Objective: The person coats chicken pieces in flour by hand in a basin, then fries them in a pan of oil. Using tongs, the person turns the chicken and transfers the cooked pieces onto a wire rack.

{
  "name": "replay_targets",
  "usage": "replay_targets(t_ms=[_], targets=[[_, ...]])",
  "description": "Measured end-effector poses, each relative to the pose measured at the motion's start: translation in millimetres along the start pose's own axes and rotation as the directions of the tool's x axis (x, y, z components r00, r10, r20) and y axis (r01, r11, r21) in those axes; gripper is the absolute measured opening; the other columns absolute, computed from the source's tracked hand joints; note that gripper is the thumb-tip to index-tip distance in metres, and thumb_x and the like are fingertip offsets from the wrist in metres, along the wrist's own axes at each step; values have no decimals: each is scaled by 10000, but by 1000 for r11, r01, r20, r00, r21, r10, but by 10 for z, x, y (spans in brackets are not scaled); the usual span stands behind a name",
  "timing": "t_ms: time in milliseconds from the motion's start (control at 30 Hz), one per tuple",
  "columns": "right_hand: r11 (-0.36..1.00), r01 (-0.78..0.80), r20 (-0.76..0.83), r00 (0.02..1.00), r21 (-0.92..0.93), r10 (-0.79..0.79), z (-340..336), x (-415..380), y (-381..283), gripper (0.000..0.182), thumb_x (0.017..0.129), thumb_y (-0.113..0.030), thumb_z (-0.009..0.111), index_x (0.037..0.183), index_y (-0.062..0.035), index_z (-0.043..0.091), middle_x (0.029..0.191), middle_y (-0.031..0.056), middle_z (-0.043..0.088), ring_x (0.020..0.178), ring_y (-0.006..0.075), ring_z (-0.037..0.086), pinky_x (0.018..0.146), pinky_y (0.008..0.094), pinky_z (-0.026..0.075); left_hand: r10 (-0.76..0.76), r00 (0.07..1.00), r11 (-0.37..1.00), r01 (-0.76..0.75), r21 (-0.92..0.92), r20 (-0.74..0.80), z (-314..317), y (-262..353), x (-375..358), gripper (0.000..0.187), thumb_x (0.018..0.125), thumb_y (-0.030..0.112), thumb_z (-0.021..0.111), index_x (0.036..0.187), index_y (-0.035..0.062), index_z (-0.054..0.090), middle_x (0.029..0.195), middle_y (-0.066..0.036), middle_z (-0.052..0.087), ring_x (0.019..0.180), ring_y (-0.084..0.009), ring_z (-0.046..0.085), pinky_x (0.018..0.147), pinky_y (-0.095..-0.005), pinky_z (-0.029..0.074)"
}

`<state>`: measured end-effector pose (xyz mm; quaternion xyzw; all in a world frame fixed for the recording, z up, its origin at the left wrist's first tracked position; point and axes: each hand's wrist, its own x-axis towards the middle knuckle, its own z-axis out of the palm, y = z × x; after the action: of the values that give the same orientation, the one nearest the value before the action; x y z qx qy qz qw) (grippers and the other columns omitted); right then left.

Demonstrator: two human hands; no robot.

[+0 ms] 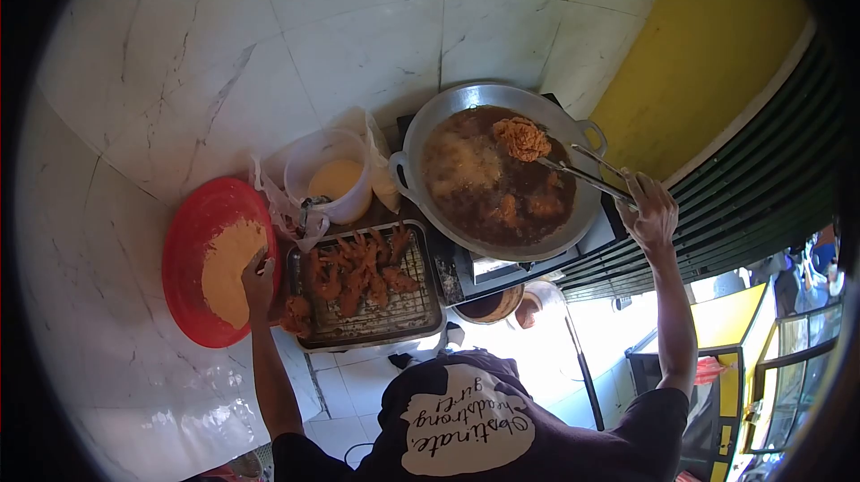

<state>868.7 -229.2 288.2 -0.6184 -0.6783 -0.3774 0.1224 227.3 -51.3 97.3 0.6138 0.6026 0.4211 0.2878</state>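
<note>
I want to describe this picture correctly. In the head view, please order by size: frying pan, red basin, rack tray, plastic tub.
Largest to smallest:
1. Frying pan
2. Red basin and rack tray: too alike to rank
3. Plastic tub

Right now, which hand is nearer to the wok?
The right hand, just beside the wok, its tongs reaching over it; the left hand is farther off, at the red basin.
</note>
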Motion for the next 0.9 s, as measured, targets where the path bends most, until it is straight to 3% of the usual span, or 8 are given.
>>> replay_targets(t_ms=[133,200,300,500,733,800,900], targets=[[997,66,49,997,-43,-64,7,-49,-47,416,756,-286,666,1124,-97,619,886,74,622,662,187,591,553,313,504,19,1000,1000,-19,22,3,-16,-52,10,323,848,89,588,1158,0,595,1082,-111,635,876,-152,591,751,-270,480],[998,56,5,998,-38,-56,15,-39,-50,383,829,-343,596,1127,-103,619,883,73,619,633,180,578,520,299,487,-4,1000,1000,4,23,8,-10,-32,5,323,848,87,587,1160,0,595,1077,-111,636,876,-151,590,751,-271,480],[999,37,-68,997,-34,-39,5,-1,-35,378,833,-346,589,1126,-111,621,883,73,619,615,172,565,497,294,474,0,1000,1000,0,3,9,-7,-10,-2,327,848,87,587,1164,2,593,1078,-109,636,879,-150,589,754,-269,479],[998,49,60,997,-35,-47,-47,-16,-100,433,732,-271,676,1127,-105,617,900,89,624,668,188,593,537,308,504,-14,1000,1000,13,27,21,-17,10,-1,335,850,94,585,1172,1,587,1101,-110,629,911,-159,590,774,-269,476],[1000,0,-11,1000,-16,0,3,-102,-68,448,714,-245,687,1135,-112,607,911,76,623,667,183,592,555,294,512,-15,1000,1000,15,20,16,-11,-58,11,336,848,98,584,1167,-7,586,1121,-125,622,968,-179,583,808,-280,472],[999,40,87,996,-33,-37,-3,-134,-92,452,710,-237,692,1135,-107,606,914,78,623,667,185,593,565,291,514,-13,1000,1000,12,29,18,-14,-34,9,333,850,98,581,1165,-10,586,1118,-125,622,959,-175,585,801,-277,473],[1000,7,71,997,-22,-5,-32,-110,-115,442,711,-236,691,1125,-106,611,899,76,619,657,176,585,566,293,511,-32,999,999,31,25,27,-21,13,2,330,852,97,578,1164,-10,586,1119,-124,621,956,-171,587,798,-273,473]])
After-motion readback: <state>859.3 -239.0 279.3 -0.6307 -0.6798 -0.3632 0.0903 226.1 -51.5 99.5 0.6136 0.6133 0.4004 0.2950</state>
